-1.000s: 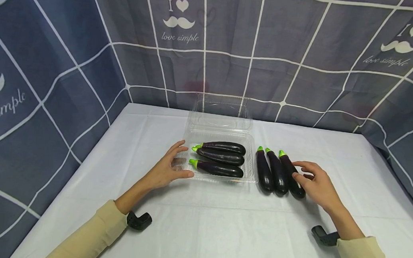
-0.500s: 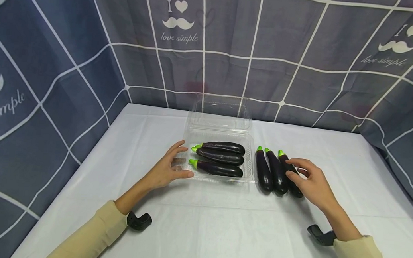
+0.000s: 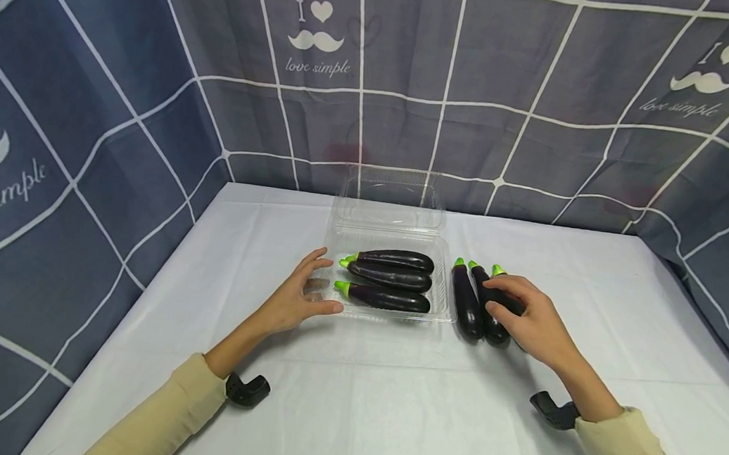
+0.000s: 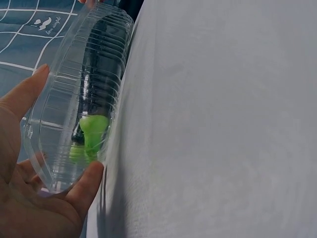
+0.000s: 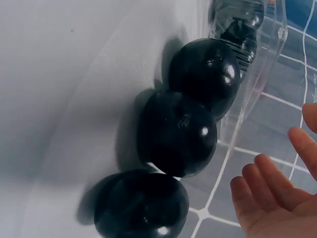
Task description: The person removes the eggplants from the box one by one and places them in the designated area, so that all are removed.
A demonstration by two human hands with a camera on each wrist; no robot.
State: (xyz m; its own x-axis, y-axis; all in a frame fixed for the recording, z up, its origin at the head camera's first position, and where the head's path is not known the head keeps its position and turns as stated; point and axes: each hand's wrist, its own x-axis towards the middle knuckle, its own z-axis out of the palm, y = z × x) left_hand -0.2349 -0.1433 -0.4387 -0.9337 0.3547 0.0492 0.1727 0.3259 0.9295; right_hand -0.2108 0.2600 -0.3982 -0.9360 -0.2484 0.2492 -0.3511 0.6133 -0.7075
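Note:
A clear plastic clamshell container [image 3: 442, 272] holds three dark eggplants [image 3: 386, 298] with green stems. At its left side my left hand [image 3: 294, 299] spreads its thumb and fingers along the edge; in the left wrist view the fingertips [image 4: 90, 181] touch or nearly touch the clear wall. To the right of the container lie three more eggplants side by side, a left one [image 3: 467, 302], a middle one [image 3: 483, 281] and a right one [image 3: 507, 299]. My right hand [image 3: 534, 322] is over the right and middle ones, partly hiding them. It appears to hold nothing in the right wrist view.
The container's clear lid [image 3: 392, 198] stands raised behind it, near the back edge of the white-covered table [image 3: 352, 410]. A dark checked cloth [image 3: 408, 61] walls the table at the back and sides. Black wrist devices [image 3: 248, 391] sit on both wrists.
My right hand has moved left, from the right eggplant's outer side to over the right and middle ones. The left hand, container and eggplants look unmoved.

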